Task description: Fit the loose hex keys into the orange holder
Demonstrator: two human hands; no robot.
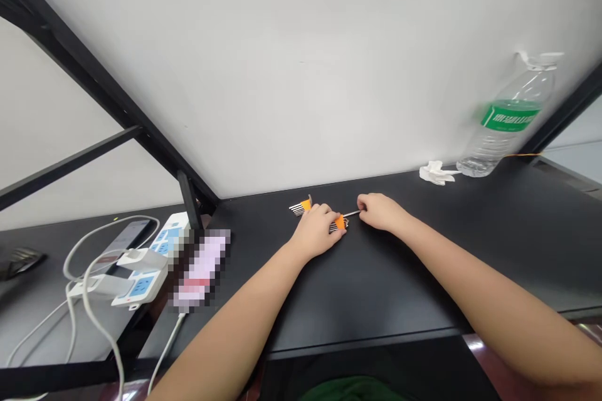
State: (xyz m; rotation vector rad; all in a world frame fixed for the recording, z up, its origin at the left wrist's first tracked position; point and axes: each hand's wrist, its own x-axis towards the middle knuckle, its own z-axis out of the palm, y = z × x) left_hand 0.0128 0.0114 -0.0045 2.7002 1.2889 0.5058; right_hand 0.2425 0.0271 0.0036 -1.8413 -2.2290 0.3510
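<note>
The person's left hand (pixel 316 233) rests on the black worktop (pixel 371 294), its fingers closed around an orange holder (pixel 340 222) with a row of thin metal rods. The right hand (pixel 380 211) is just to the right, its fingers pinched shut on the end of a slim metal bar (pixel 352 214). The bar reaches from the right fingertips to the orange holder; whether it is joined to the holder is too small to tell. A second orange piece (pixel 306 205), also with thin rods pointing left, lies just beyond the left hand, towards the wall (pixel 301 75).

Farther right, near the wall, a crumpled white tissue (pixel 436 173) lies beside a large clear bottle (pixel 505 116) with a green label. On the left side of the worktop is a blurred-out phone (pixel 203 270) with a white cable (pixel 172 341). Past it, a white power strip (pixel 164 238) holds plugged-in white chargers (pixel 141 260), and a second phone (pixel 125 241) lies beside the strip.
</note>
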